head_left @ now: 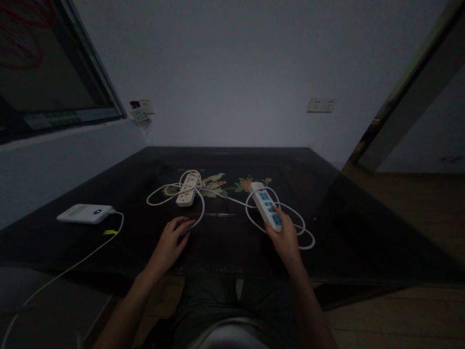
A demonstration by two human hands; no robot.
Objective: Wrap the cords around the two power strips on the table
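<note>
My right hand (284,233) grips the near end of a white power strip with blue sockets (267,206), fingers wrapped around its sides. Loops of its white cable (307,246) lie around and across it. My left hand (173,240) is closed on a dark plug (186,230) at the end of a white cable, mostly hidden by the fingers. That cable curves up toward a second, all-white power strip (188,190) on the table just beyond my left hand. Coiled cord covers the far part of this strip, and one stretch of cord runs right toward the blue-socketed strip.
A white power bank (85,213) with a cable and a yellow tag (110,232) lies at the table's left. The dark glossy table (225,247) has a printed flower pattern. Wall sockets (321,105) are on the back wall, and a window (54,72) is at left.
</note>
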